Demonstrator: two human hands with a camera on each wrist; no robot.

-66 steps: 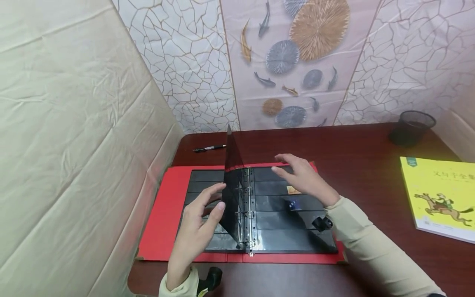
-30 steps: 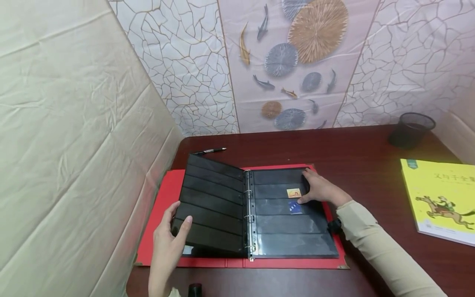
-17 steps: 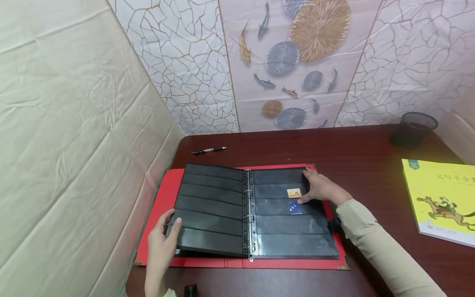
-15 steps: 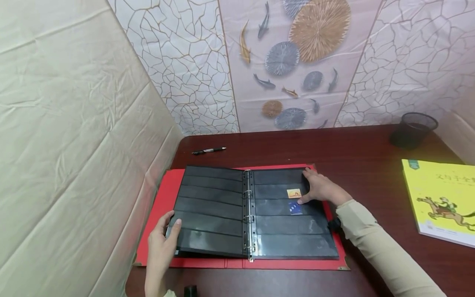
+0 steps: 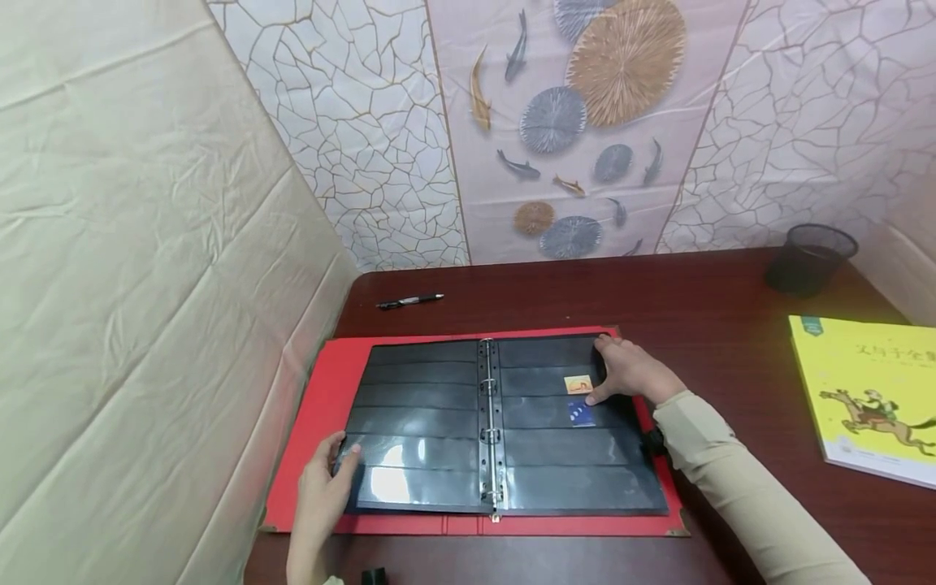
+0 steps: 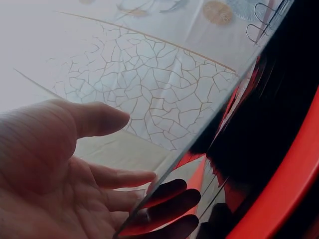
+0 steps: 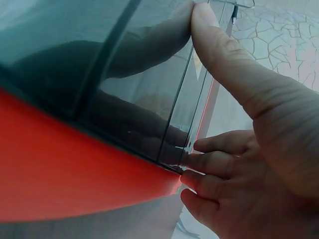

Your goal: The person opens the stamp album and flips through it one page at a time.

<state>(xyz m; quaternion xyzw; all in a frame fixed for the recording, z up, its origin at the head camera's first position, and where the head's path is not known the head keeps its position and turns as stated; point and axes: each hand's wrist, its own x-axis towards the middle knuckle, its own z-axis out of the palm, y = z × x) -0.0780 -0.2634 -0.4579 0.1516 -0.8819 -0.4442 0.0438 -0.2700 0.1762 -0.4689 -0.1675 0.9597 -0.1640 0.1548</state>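
A red ring binder (image 5: 285, 487) lies spread out on the table, with black pocket pages on both sides of its metal rings (image 5: 488, 435). The left page (image 5: 417, 398) lies nearly flat. My left hand (image 5: 322, 487) is at its outer edge; in the left wrist view the fingertips (image 6: 172, 211) are under the page and the thumb (image 6: 102, 118) stands apart above it. On the right page (image 5: 570, 451) sit a yellow-orange stamp (image 5: 578, 384) and a blue stamp (image 5: 581, 414). My right hand (image 5: 632, 372) rests there, thumb by the blue stamp, fingers along the outer edge.
A black pen (image 5: 409, 301) lies behind the binder. To the right is a yellow book (image 5: 863, 390), with a black mesh pen holder (image 5: 812, 260) at the back right corner. A pale cloth wall (image 5: 183, 325) borders the left side.
The left page, upright at first, has swung down to the left with my left hand. My right hand has come down onto the right page and stayed there.
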